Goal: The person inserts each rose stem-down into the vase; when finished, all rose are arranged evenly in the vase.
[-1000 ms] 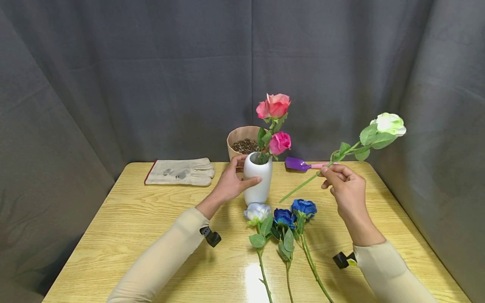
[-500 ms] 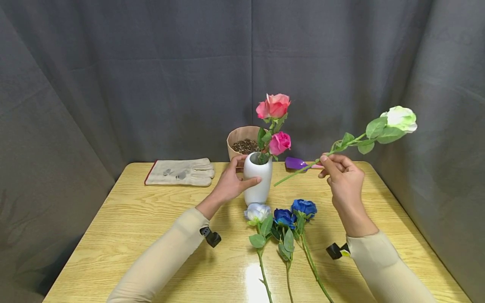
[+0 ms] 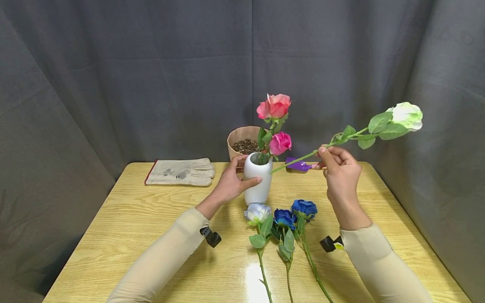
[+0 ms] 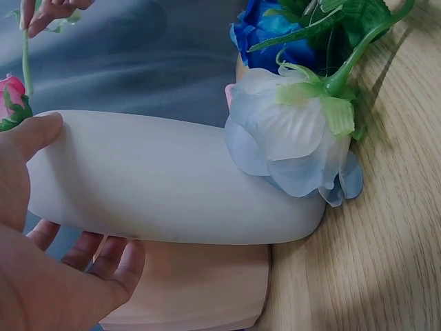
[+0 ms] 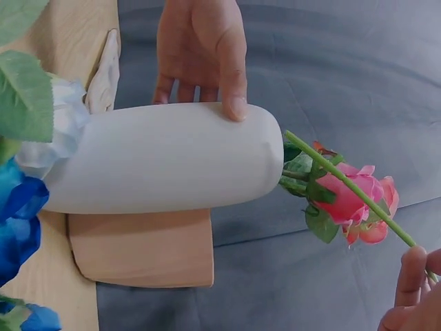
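Note:
A white vase [image 3: 258, 181] stands upright on the table, gripped near its top by my left hand [image 3: 231, 181], thumb in front and fingers around the far side. Two roses, a coral one [image 3: 273, 107] and a magenta one [image 3: 280, 143], stand in it. Between thumb and fingertips my right hand [image 3: 342, 181] pinches the stem of a white-green rose [image 3: 406, 116]. That rose slants, bloom up to the right. Its lower stem end [image 5: 293, 138] is close to the vase's mouth, outside it; whether it touches the rim I cannot tell.
In front of the vase lie a pale blue-white rose [image 3: 258, 213] and two blue roses [image 3: 304, 208]. Behind it stands a tan pot [image 3: 235, 139] holding dark, grainy material. A work glove [image 3: 179, 172] lies back left, a purple toy-like shovel [image 3: 298, 164] back right.
My right hand has moved left and slightly up, bringing the white-green rose's stem end from over the table to the vase's upper side. The left hand and vase have stayed put.

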`<state>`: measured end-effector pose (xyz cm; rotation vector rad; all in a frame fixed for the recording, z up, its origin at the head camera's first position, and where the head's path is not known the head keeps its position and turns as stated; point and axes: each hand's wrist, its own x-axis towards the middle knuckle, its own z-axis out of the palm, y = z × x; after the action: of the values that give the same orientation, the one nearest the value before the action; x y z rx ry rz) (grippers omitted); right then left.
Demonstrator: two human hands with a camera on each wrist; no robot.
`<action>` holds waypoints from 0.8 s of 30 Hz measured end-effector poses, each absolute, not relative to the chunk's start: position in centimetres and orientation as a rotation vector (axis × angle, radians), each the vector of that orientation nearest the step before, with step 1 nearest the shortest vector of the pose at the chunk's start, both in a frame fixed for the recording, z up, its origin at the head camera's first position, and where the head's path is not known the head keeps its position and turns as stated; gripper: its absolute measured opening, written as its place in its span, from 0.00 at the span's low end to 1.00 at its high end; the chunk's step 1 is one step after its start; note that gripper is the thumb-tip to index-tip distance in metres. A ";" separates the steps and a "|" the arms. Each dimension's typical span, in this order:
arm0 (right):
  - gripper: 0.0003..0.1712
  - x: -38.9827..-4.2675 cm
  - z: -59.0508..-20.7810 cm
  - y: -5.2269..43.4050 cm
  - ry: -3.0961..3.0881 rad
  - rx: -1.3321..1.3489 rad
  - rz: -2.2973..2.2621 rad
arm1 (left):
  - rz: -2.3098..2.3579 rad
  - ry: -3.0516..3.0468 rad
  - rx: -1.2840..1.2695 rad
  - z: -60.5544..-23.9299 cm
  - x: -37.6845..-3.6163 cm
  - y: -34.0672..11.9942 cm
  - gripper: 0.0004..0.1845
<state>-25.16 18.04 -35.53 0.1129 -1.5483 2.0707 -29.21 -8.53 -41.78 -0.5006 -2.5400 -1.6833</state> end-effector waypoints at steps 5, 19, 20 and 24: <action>0.07 -25.6 -35.1 17.4 -1.480 0.162 2.067 | -1.677 -2.539 -0.502 -41.8 -29.2 -8.5 0.44; 0.05 -26.9 -35.3 16.0 -1.487 0.255 1.928 | -1.680 -2.540 -0.491 -41.9 -29.2 -8.5 0.44; 0.06 -26.9 -35.3 15.9 -1.498 0.256 1.920 | -1.682 -2.539 -0.491 -41.9 -29.2 -8.5 0.44; 0.06 -27.0 -35.4 15.6 -1.562 0.261 1.875 | -1.682 -2.536 -0.492 -41.9 -29.2 -8.5 0.44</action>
<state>-27.04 15.63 -35.44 0.2612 -1.5622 1.8749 -29.23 -8.46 -41.88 -0.4924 -2.5358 -1.6824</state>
